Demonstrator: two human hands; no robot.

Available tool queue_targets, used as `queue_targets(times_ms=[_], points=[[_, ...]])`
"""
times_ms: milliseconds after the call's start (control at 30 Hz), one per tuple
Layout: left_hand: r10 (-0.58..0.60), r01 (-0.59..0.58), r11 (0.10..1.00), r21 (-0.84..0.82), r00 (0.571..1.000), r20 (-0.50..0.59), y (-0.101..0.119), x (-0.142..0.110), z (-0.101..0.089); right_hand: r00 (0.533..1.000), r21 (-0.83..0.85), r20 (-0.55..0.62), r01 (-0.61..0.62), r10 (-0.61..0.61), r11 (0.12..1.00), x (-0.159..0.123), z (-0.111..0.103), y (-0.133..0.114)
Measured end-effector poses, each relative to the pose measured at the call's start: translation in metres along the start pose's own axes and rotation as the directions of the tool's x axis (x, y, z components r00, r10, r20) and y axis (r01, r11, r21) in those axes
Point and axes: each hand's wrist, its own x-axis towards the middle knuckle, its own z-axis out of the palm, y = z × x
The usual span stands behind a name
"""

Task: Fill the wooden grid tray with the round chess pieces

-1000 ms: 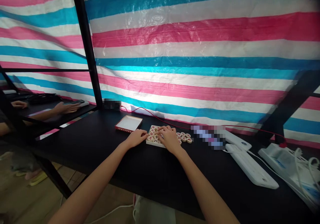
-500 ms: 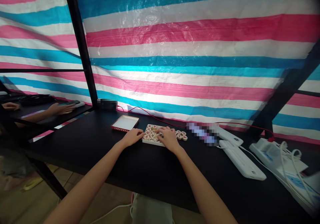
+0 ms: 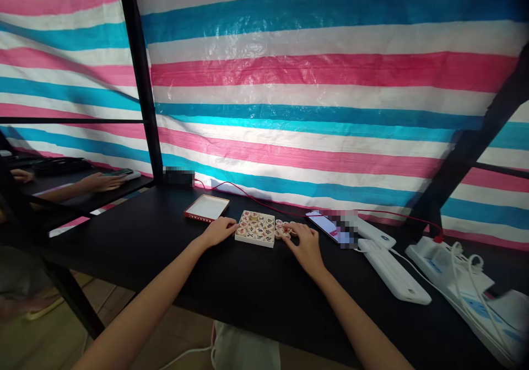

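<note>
A shallow white box (image 3: 256, 230) packed with round wooden Chinese chess pieces sits on the black table (image 3: 231, 282). My left hand (image 3: 220, 230) rests curled against the box's left edge. My right hand (image 3: 305, 243) lies to the right of the box, its fingers over a few loose chess pieces (image 3: 281, 229) on the table. Whether it holds one is hidden. The box's red-rimmed lid (image 3: 206, 208) lies open side up behind and to the left.
A phone (image 3: 326, 224), two white power banks (image 3: 392, 276) and a white power strip with cables (image 3: 458, 273) lie to the right. A red cable (image 3: 248, 192) runs along the striped tarp. Another person's hand (image 3: 99, 181) rests on the neighbouring table at left.
My right hand left the top of the box and moved right onto the loose pieces. My left hand stayed at the box's left edge. The camera shifted slightly.
</note>
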Motion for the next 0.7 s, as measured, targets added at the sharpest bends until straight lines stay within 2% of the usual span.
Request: queue_targets(times_ms=[167,367,700], points=[[0.009,-0.009,1.0,-0.02,1.0,0.009,0.0,-0.001,-0.001,0.997,-0.016,0.016,-0.078,0.078,0.997,-0.007,-0.013,0.023],[0.011,-0.01,1.0,-0.019,1.0,0.013,0.001,-0.002,-0.003,0.996,-0.079,0.083,-0.025,0.032,0.997,-0.008,-0.014,0.018],[0.021,-0.021,0.999,-0.025,1.0,0.001,0.003,-0.004,-0.003,0.993,-0.161,0.114,-0.004,0.023,0.987,-0.009,-0.018,0.017]])
